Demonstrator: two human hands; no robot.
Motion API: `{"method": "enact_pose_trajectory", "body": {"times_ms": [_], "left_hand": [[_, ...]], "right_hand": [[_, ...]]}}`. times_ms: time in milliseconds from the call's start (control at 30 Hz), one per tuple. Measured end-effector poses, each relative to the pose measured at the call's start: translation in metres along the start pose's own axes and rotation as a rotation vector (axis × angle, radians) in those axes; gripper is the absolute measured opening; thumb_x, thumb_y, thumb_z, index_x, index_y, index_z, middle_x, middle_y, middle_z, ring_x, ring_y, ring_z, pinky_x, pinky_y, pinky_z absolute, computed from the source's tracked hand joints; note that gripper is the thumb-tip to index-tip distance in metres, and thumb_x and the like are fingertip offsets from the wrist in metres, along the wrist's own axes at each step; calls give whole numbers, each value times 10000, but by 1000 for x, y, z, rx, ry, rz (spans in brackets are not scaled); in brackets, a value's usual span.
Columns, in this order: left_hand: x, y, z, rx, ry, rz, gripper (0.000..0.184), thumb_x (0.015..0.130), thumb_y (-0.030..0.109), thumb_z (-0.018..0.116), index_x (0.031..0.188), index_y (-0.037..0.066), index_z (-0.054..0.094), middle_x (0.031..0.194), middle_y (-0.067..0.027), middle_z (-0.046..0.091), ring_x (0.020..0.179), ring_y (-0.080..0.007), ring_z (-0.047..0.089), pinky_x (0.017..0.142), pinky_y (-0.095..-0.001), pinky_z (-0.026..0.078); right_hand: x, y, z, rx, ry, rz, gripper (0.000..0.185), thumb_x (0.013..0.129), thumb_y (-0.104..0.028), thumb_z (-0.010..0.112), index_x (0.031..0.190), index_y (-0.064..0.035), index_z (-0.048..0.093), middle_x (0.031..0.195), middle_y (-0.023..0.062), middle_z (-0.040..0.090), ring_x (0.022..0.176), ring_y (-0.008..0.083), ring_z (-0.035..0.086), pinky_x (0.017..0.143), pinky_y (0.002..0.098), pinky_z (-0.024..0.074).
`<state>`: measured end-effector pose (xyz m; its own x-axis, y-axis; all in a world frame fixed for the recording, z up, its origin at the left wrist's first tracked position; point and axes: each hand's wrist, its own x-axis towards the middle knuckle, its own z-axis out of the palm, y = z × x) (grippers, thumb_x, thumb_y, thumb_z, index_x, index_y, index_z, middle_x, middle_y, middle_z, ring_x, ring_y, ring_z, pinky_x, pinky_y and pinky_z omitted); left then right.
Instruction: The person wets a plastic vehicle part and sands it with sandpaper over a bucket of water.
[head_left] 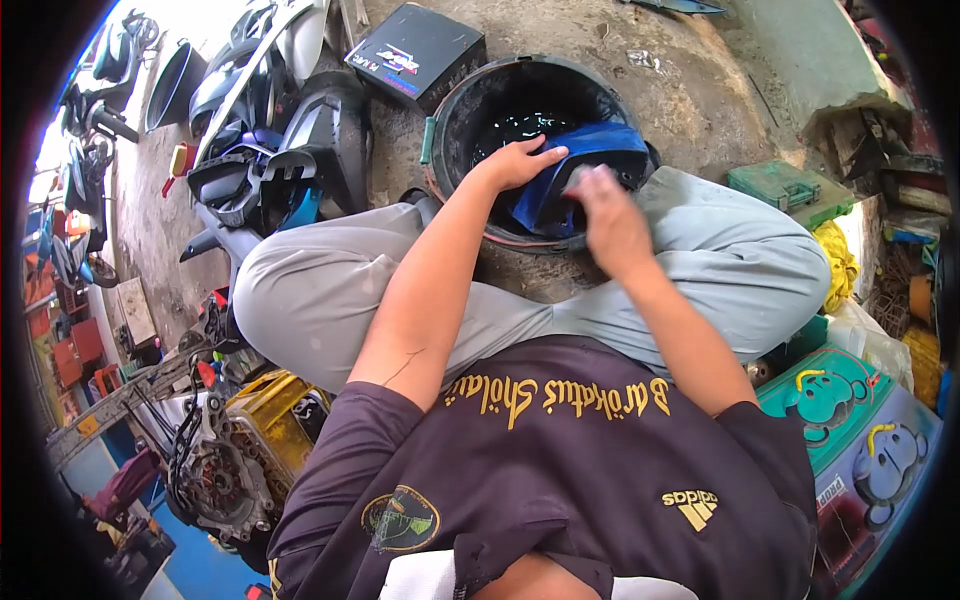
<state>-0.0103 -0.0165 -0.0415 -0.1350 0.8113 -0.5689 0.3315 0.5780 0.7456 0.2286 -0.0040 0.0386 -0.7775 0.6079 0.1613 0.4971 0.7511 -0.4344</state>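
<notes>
A blue and black motorcycle body panel (612,138) is tilted over a round black tub (585,72) that has dark water in its bottom. My left hand (518,164) grips the panel's near-left edge, thumb and fingers apart around it. My right hand (612,222) is blurred by motion over the panel's dark inner side, its fingers drawn together. Something small and greyish shows at those fingertips, too smeared to name. The tub sits between my crossed legs.
A black box (418,52) stands just behind the tub. Motorcycle body parts (320,140) lie at the left. A green case (775,185) is beyond my right knee. An engine part (222,468) and a yellow crate (285,420) are at the lower left.
</notes>
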Motion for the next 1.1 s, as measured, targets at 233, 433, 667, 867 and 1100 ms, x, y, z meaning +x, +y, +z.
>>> {"method": "enact_pose_trajectory", "body": {"times_ms": [233,433,667,867,1100], "left_hand": [[1,4,-8,17,-45,-16,1028,858,779,708,1582,81,495,1549,-286,531,1453,-358,515,1207,-411,390],[5,-2,-7,-1,-67,-25,1028,851,781,714,1584,94,495,1547,-277,537,1446,-361,524,1206,-416,396],[2,0,-7,41,-23,-20,1026,831,796,719,1556,93,537,1529,-291,550,1439,-377,531,1194,-432,411],[3,1,-8,47,-26,-23,1040,826,801,719,1556,83,535,1515,-289,564,1427,-376,544,1189,-427,416],[6,-5,-5,17,-25,-8,1035,831,790,727,1553,73,536,1508,-283,574,1420,-370,551,1183,-415,421]], "right_hand": [[-15,-12,22,-73,-73,-162,450,971,-40,512,1396,71,611,1473,223,613,1419,399,538,1204,451,420],[-6,4,17,-98,-57,-97,404,974,-42,531,1345,56,657,1472,211,617,1417,411,535,1213,448,416],[11,-6,-1,-129,91,-154,146,944,-167,663,1035,-91,748,1012,75,680,939,288,601,793,444,520],[8,-1,12,-84,64,-56,177,959,-117,625,1094,-85,735,976,102,660,963,313,612,820,434,536],[18,9,8,-44,77,83,260,944,-63,575,1142,-92,740,1026,104,705,939,325,623,852,434,545]]}}
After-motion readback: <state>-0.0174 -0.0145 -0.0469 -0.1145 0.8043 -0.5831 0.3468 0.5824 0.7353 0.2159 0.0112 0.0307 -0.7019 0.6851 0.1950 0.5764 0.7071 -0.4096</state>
